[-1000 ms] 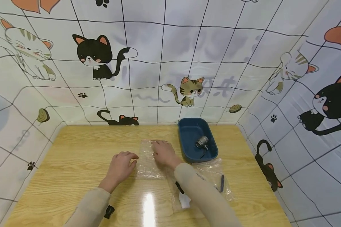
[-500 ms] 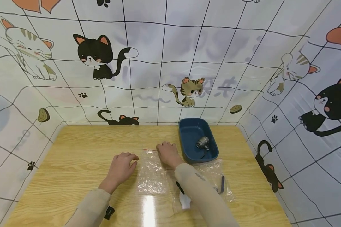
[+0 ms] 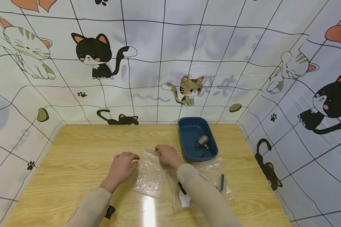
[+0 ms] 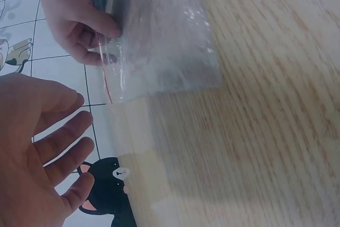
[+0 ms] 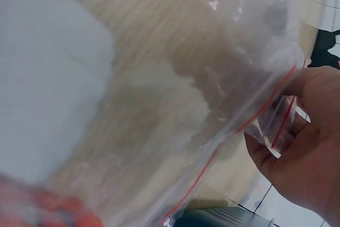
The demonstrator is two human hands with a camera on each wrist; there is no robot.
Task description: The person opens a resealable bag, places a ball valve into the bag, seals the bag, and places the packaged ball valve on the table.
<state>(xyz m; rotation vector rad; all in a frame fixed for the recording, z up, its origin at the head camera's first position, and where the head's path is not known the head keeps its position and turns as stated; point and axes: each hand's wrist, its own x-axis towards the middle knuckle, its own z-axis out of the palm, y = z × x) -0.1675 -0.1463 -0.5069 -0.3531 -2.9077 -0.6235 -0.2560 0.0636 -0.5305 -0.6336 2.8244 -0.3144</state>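
Observation:
My right hand (image 3: 169,155) pinches a clear zip-lock bag (image 3: 150,178) by its red-lined top edge. In the left wrist view, the thumb and fingers of that hand close on the bag (image 4: 164,41) near its opening, which is lifted off the table. The bag looks flat, with nothing visible inside. My left hand (image 3: 122,167) hovers just left of the bag, fingers relaxed and spread, holding nothing. In the right wrist view, a second clear zip-lock bag (image 5: 154,99) with a red seal line fills the foreground.
That second bag lies under my right forearm, with a white piece (image 3: 184,200) and a dark blue strip (image 3: 222,183) in it. Behind it stands a blue tray (image 3: 193,126) holding a metal cylindrical part (image 3: 202,141) with a small fitting. Cat-print curtains surround the wooden table (image 3: 82,151).
My right hand has drawn the zip-lock bag toward me, then lifted its top edge in a pinch. My left hand has hardly moved.

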